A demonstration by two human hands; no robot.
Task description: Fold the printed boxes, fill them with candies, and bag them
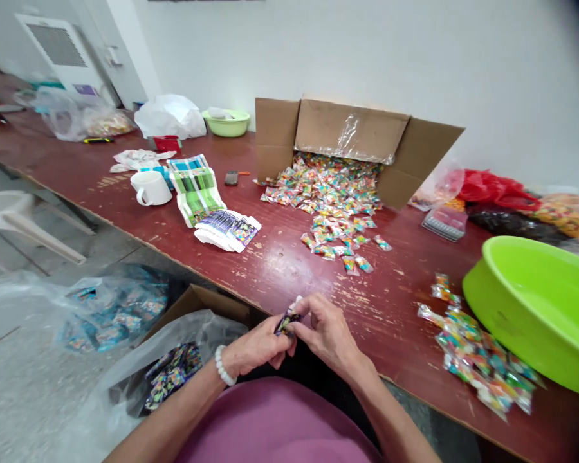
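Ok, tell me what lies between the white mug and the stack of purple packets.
The green packets lie between the mug and the stack of purple packets, as the head view shows.

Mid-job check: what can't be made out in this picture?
All in the head view:
Dark packet: partly covered by the left hand and right hand; contents unseen.
Cardboard box: floor hidden by wrapped pieces.
Large green basin: right side cut off by the picture's right edge.
Wrapped pieces' lettering: too small, blurred.
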